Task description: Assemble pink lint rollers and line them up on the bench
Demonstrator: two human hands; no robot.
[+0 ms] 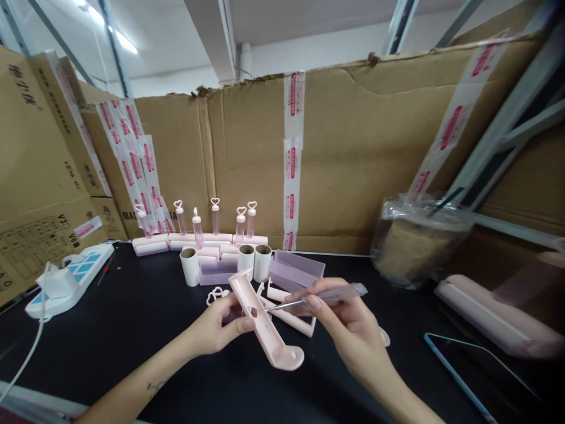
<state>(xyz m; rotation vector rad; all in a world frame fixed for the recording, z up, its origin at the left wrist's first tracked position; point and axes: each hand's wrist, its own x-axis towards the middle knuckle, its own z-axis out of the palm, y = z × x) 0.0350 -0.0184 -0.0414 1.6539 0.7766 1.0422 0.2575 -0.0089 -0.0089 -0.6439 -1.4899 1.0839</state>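
My left hand (220,324) is closed around a pale pink curved plastic piece (265,333), a trough-like half shell with a rounded end and a hole in its middle. In my right hand (348,324) is a screwdriver (326,296) with a clear handle. Its thin metal shaft points left, with the tip at the shell near the hole; whether it touches cannot be made out. Behind the shell lie a pink frame-like part (293,320) and a heart-shaped pink loop (215,295), partly hidden by my left hand.
White cardboard tubes (190,268) and purple translucent trays (298,271) stand behind my hands. Farther back are heart-topped tubes (215,218). A power strip (70,280) lies left; a bagged drink cup (415,241), pink casing (494,315) and blue-edged phone (481,371) are right. Cardboard (344,159) walls the back.
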